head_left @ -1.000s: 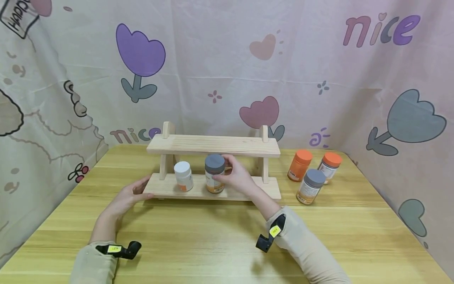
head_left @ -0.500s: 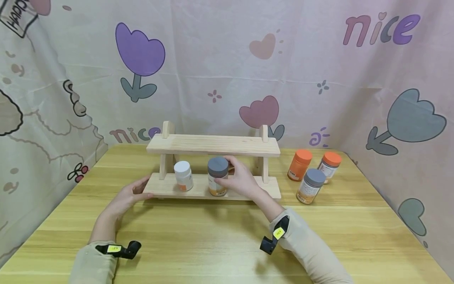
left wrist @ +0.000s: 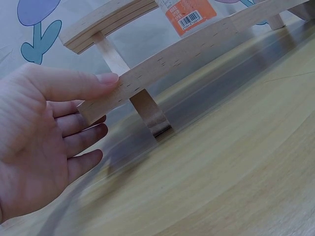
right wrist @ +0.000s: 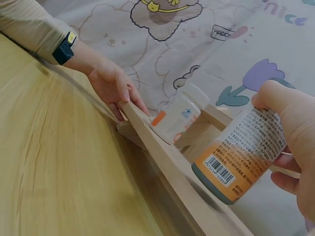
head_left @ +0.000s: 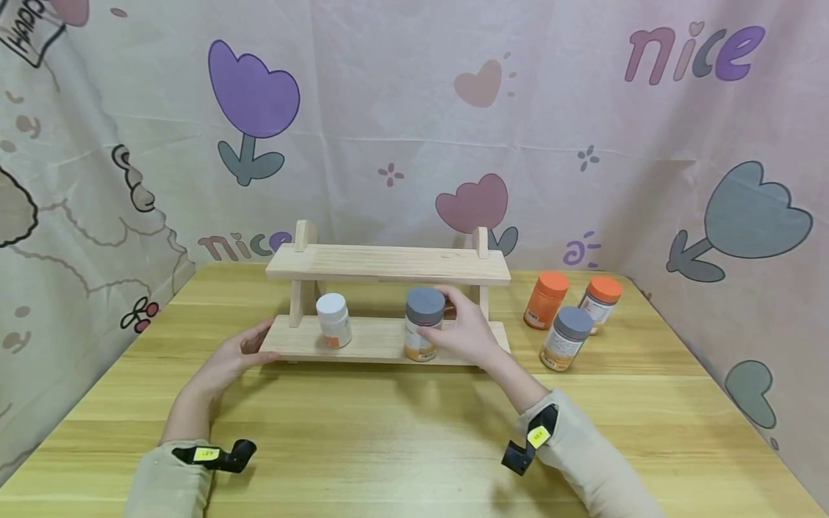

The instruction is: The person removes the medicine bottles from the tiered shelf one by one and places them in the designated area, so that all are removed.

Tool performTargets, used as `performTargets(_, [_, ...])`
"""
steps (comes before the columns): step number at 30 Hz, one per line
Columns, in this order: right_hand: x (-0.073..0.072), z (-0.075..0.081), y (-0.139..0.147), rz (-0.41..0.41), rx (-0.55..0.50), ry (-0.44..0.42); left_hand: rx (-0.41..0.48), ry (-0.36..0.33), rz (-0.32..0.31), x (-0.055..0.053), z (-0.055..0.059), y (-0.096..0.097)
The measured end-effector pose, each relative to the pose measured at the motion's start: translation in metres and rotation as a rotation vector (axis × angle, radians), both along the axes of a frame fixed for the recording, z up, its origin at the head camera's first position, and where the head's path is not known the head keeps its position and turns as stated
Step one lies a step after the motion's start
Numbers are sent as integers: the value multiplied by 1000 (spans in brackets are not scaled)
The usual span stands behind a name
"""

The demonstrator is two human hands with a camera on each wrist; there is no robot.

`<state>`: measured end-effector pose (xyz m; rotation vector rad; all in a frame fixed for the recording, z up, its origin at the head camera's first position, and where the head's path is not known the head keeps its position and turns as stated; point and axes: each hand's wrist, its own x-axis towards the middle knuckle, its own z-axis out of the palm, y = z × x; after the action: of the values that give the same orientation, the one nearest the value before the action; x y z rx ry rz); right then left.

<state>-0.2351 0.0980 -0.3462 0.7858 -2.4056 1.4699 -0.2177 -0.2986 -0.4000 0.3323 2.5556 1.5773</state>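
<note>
My right hand (head_left: 468, 332) grips a pill bottle with a grey lid (head_left: 424, 325), thumb on the near side and fingers behind. In the right wrist view this bottle (right wrist: 246, 147) leans, its base close over the lower board and casting a shadow there. The small two-tier wooden shelf (head_left: 388, 262) stands on the table. At its left end my left hand (head_left: 232, 360) holds the lower board, and the left wrist view puts the thumb on the board's front edge with the fingers behind and below. A white-capped bottle (head_left: 333, 321) stands upright on the left of the lower board.
Right of the shelf, on the wooden table (head_left: 363, 446), stand an orange bottle (head_left: 546, 301), a white-labelled bottle with an orange lid (head_left: 599, 303) and another grey-lidded bottle (head_left: 565, 338), close together. A printed curtain (head_left: 388, 108) hangs behind the table.
My right hand has carried the grey-lidded bottle to the right along the lower board, away from the white-capped bottle. My left hand has kept its hold on the shelf's end.
</note>
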Motion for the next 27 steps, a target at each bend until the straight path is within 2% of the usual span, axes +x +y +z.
performTargets(12, [13, 3, 45, -54, 1, 1, 6, -1, 3, -2, -4, 1])
performTargets(18, [19, 11, 74, -141, 41, 1, 2, -7, 4, -2, -4, 2])
performTargets(23, [23, 18, 97, -166, 21, -10, -6, -9, 6, 0, -2, 1])
performTargets(27, [26, 25, 116, -221, 27, 16, -20, -2, 3, 0, -1, 1])
